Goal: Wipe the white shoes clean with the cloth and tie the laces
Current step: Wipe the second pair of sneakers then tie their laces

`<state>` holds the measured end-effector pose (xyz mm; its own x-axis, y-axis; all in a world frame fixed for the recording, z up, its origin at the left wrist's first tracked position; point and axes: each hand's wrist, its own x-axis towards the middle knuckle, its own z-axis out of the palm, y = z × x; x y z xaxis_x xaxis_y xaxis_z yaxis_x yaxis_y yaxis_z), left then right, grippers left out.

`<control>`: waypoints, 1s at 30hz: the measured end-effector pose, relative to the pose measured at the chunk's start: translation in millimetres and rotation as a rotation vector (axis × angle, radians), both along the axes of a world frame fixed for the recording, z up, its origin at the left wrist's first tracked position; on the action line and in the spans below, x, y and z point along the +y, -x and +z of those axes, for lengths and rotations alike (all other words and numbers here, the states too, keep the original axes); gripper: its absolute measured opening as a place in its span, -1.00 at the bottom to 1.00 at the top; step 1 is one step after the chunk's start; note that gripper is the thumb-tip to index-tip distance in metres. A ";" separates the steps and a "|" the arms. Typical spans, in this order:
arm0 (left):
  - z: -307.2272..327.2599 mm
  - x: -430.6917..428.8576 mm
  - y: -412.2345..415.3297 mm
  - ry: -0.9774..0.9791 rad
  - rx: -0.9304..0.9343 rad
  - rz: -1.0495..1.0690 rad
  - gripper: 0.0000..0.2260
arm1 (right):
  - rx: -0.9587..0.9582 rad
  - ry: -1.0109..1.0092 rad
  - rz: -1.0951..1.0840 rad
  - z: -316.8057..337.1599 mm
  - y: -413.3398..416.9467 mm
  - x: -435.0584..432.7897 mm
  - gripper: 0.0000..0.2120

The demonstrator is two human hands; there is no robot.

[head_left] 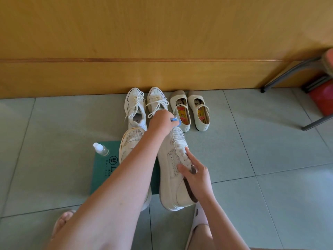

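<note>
1. Left hand (161, 122): fingers curled tight round cloth (176, 121), blue, only a scrap poking out past the fist.
2. Cloth at toe tip of held shoe (171, 170); touching or not, cannot tell.
3. Right hand (197, 173): gripping held shoe at mid top, forefinger straight along laces (183, 156), thumb on mesh side, other fingers curled over the far side.
4. Held shoe: white, tilted, sole edge showing toward other shoe; at right edge of mat (98, 179), heel past mat's near edge.
5. Other shoe (132, 139): white, on mat just beside held shoe, mostly hidden under left forearm; yellowish mark along toe rim.
6. Bottle (100, 149): small, clear, white cap, standing at mat's far left corner.
7. Mat: green, white logo, flat on floor (54, 141).
8. Sneakers (136, 105): white laced pair at floor's far edge, toes against wall (162, 33).
9. Flats (181, 112): cream pair, floral insoles, just right of sneakers, same far edge.
10. Stool (288, 73): grey legs, floor's far right corner; red container (322, 100) beneath.
11. Slipper (198, 219): pale, on a foot at floor's near edge, just behind held shoe's heel.
</note>
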<state>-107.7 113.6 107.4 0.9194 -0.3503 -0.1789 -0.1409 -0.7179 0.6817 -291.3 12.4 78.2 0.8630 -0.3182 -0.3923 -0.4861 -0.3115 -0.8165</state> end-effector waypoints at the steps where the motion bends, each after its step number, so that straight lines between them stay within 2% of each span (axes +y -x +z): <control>1: -2.9 -0.5 2.6 -0.014 0.006 -0.001 -0.55 | -0.002 0.003 0.001 -0.1 -0.1 0.4 -0.47; 6: -6.2 4.3 28.9 0.028 -0.113 0.027 -0.77 | -0.016 0.008 -0.004 1.2 -0.1 1.4 -0.47; 10: -12.2 13.7 52.6 0.105 -0.131 0.077 -0.71 | -0.007 0.057 0.029 5.2 -1.5 4.5 -0.47; 14: -19.0 23.6 77.6 0.191 -0.116 0.254 -0.79 | 0.015 0.135 0.062 8.1 -3.4 6.0 -0.48; 20: -9.7 22.3 87.0 0.344 -0.086 0.405 -0.71 | 0.004 0.056 0.017 8.8 -0.2 1.7 -0.49; 25: -9.5 23.0 44.5 0.353 -0.092 0.473 -0.64 | 0.013 0.060 0.020 9.5 -2.4 3.7 -0.48; 30: -29.3 19.3 72.6 0.358 -0.089 0.476 -0.64 | 0.003 0.058 0.018 11.2 -2.2 4.2 -0.48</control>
<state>-180.2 132.8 78.1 0.9960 0.0789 -0.0411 0.0720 -0.4444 0.8929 -289.1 16.6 89.4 0.8679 -0.3247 -0.3758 -0.4819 -0.3674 -0.7955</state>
